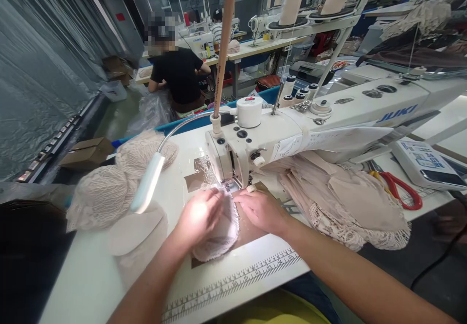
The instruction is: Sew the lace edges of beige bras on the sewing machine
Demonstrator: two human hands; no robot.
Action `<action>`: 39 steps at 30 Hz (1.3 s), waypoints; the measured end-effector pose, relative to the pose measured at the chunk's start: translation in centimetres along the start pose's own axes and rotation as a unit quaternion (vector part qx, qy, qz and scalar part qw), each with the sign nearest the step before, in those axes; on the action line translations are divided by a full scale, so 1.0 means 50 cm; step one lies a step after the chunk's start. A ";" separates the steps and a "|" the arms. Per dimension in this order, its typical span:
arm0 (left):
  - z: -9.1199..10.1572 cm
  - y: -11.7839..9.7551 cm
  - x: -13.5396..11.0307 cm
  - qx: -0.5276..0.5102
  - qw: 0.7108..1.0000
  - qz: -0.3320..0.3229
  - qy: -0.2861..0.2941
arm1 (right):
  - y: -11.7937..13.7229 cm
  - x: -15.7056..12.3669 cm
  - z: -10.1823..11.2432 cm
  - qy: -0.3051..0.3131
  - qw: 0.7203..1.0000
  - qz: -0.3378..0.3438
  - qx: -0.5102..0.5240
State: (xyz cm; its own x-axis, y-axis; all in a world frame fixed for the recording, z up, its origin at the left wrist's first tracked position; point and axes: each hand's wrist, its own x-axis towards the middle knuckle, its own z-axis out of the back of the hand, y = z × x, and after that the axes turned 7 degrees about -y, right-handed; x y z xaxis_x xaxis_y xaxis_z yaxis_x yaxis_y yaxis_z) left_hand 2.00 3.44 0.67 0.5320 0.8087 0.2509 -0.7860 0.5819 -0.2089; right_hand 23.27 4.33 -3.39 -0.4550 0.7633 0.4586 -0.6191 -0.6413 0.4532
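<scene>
We have a white, rounded piece of cloth (221, 246) on a brown sheet (251, 226) on the tabletop (87, 275), and its far part comes right up to the front of the sewing machine (270, 124). Our left hand (204, 212) lies spread on top of the cloth, and our right hand (260, 210) rests at its right edge, fingers loosely stretched. Neither of our hands is clenched or grasping anything that we can see. We think fingers are the biggest worry: they are close to where the needle should be, and we cannot see it well. If a hand slides too far forward, it could get pricked. The cloth's edge is curvy and bumpy, so if our hands push unevenly, it could twist or bunch up. The bright spot on our left hand might make little things hard to see. The beige cloth heap (350, 202) lies by the red scissors (406, 195); if it got pulled, it could drag them along or slide off.
</scene>
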 end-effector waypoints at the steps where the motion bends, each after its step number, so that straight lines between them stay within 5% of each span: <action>1: 0.017 0.003 -0.005 0.030 0.998 0.046 -0.002 | 0.001 -0.003 0.001 0.009 1.000 0.017 0.008; 6: 0.064 0.022 -0.040 0.169 0.939 0.282 0.103 | 0.018 -0.013 0.004 0.089 0.989 0.119 0.012; 9: 0.050 0.037 -0.063 0.064 0.942 0.307 0.121 | 0.026 -0.017 0.006 0.125 0.982 0.140 -0.003; 12: 0.028 0.046 -0.083 -0.135 0.929 0.343 0.028 | 0.029 -0.019 0.010 0.143 0.980 0.138 -0.012; 14: 0.016 0.043 -0.089 -0.317 0.858 0.402 -0.049 | 0.030 -0.019 0.012 0.145 0.979 0.139 -0.012; 16: 0.008 0.032 -0.086 -0.473 0.751 0.452 -0.091 | 0.030 -0.020 0.013 0.146 0.979 0.140 -0.014; 18: 0.003 0.018 -0.077 -0.559 0.675 0.475 -0.076 | 0.030 -0.020 0.012 0.144 0.979 0.143 -0.015; 20: 0.000 0.008 -0.066 -0.600 0.642 0.478 -0.023 | 0.028 -0.021 0.009 0.133 0.980 0.146 -0.014; 23: -0.006 0.009 -0.057 -0.611 0.635 0.472 0.034 | 0.021 -0.020 0.003 0.099 0.989 0.111 -0.026; 29: -0.010 0.037 -0.053 -0.587 0.678 0.438 0.066 | 0.009 -0.011 -0.003 0.022 0.996 0.038 -0.083; 39: -0.012 0.052 -0.042 -0.571 0.704 0.408 0.110 | 0.014 -0.006 0.005 0.106 0.987 0.021 -0.116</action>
State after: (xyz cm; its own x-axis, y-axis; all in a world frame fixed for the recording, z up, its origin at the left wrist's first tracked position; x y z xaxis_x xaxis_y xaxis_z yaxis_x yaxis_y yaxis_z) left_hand -0.97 3.29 -0.97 0.1855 0.8341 -0.5195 -0.1601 -0.4959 -0.8535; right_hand 23.14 3.65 -3.04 -0.5915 0.7517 0.2919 -0.7157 -0.6561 0.2393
